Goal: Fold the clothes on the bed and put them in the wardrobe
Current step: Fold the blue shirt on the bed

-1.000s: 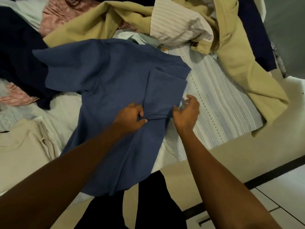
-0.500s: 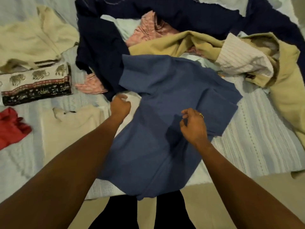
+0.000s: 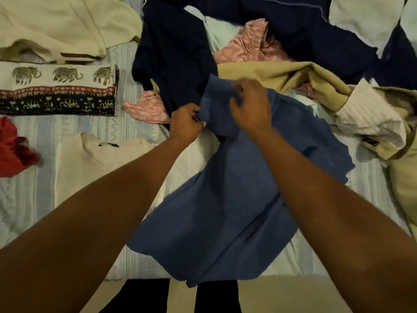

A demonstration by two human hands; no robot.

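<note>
A blue shirt [image 3: 225, 211] lies spread on the bed in front of me, its hem hanging over the near edge. My left hand [image 3: 186, 124] pinches the shirt's left sleeve at its lower edge. My right hand [image 3: 250, 105] grips the same sleeve a little higher, fingers curled on the cloth, slightly blurred. The sleeve is lifted and drawn inward over the shirt's body. The right sleeve lies folded onto the body. No wardrobe is in view.
A cream shirt [image 3: 101, 159] lies flat at left. Behind are a navy garment [image 3: 176, 55], pink cloth [image 3: 250, 46], khaki trousers [image 3: 293, 75] and a striped white shirt [image 3: 370, 118]. An elephant-print cloth [image 3: 58, 91] and a red item [image 3: 13, 147] lie at left.
My view has swung left and up the bed. Both hands left the shirt's middle and right sleeve and moved to the left sleeve, now lifting it inward.
</note>
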